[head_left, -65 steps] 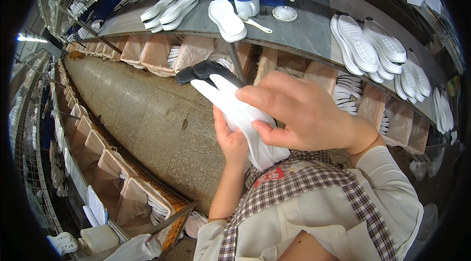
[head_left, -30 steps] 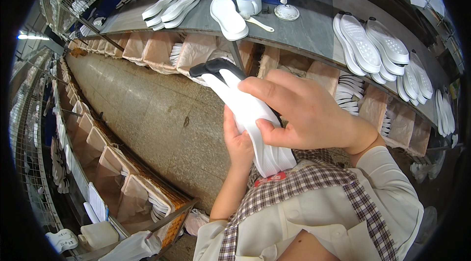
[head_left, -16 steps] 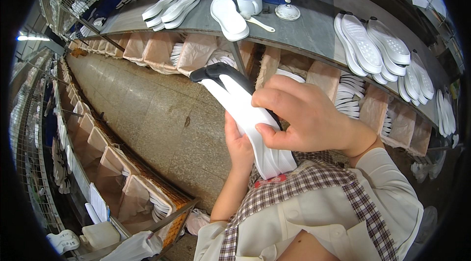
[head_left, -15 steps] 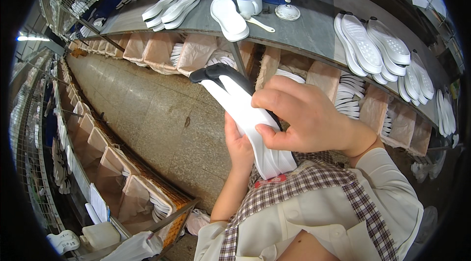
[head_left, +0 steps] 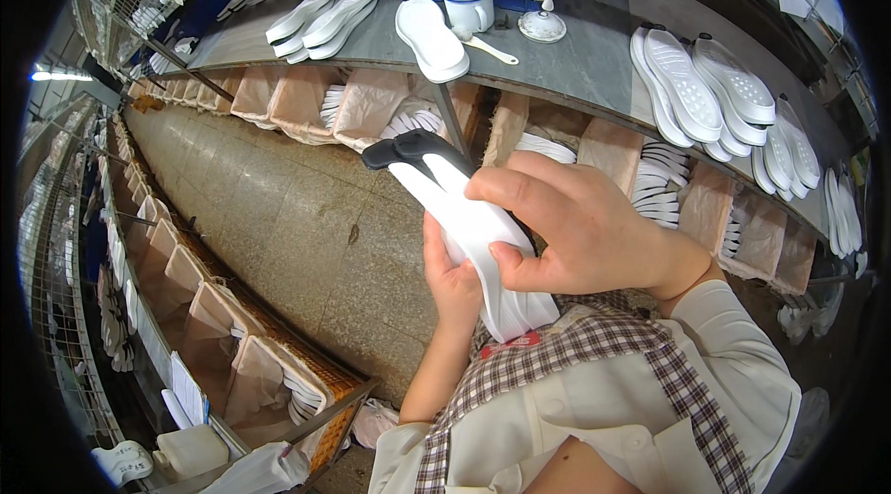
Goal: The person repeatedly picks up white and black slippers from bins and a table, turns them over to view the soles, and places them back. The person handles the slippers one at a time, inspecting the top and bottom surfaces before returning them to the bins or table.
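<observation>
A pair of white shoe soles (head_left: 464, 227) with black toe ends is held together, tilted, in front of my checked apron. The heel ends rest close against the apron. My left hand (head_left: 452, 282) supports them from the left and below, its fingers partly hidden behind the soles. My right hand (head_left: 589, 227) is bent over their right edge, with index finger and thumb against the white sidewall. Its other fingers are mostly hidden behind the index finger.
Along the grey bench (head_left: 585, 58) ahead stand a single white sole (head_left: 432, 37), an enamel mug (head_left: 469, 4), a white brush (head_left: 492, 50) and a stack of soles (head_left: 691, 90). Lined bins (head_left: 371, 104) sit under it. More bins (head_left: 260, 373) run down the left.
The black toe ends have dipped slightly, and my right index finger has shifted a little left along the soles. My left hand keeps its hold.
</observation>
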`<state>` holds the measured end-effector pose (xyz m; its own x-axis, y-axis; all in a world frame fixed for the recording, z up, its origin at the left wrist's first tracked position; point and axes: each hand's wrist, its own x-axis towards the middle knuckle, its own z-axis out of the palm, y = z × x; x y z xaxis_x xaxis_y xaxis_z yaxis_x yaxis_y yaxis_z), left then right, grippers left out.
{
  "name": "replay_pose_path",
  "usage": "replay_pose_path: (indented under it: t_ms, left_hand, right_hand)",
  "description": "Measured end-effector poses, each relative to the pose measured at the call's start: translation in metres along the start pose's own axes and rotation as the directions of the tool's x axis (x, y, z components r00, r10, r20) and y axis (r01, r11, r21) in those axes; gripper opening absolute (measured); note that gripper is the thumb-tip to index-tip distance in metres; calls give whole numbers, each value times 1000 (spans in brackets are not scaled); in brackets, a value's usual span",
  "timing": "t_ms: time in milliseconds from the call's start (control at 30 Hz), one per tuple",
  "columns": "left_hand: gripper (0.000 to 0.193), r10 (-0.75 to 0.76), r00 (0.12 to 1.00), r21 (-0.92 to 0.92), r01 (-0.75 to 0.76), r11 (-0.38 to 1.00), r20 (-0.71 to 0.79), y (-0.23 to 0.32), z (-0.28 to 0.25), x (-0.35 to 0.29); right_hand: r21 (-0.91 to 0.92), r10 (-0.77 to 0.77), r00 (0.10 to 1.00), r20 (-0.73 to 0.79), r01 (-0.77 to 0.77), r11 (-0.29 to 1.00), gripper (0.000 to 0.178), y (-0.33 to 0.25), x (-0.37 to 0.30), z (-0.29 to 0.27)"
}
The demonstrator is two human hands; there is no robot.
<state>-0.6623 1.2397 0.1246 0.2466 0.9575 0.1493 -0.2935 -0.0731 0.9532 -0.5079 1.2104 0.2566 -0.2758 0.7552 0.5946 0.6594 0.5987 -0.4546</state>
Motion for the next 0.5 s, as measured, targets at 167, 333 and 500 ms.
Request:
replay_pose_path:
  t_ms: [167,333,500]
  left_hand:
    - [80,-30,1000,20,30,999,-7,1,0,0]
    - [84,11,1000,6,-11,1000,-4,3,3,2]
    - [90,59,993,-117,-71,991,-103,-6,5,1]
  right_hand:
    - [8,12,1000,-3,-12,1000,49,-1,1,1]
    - [23,36,999,26,-37,999,52,1,-2,2]
    - [276,204,978,-37,-186,943,62,12,-5,19]
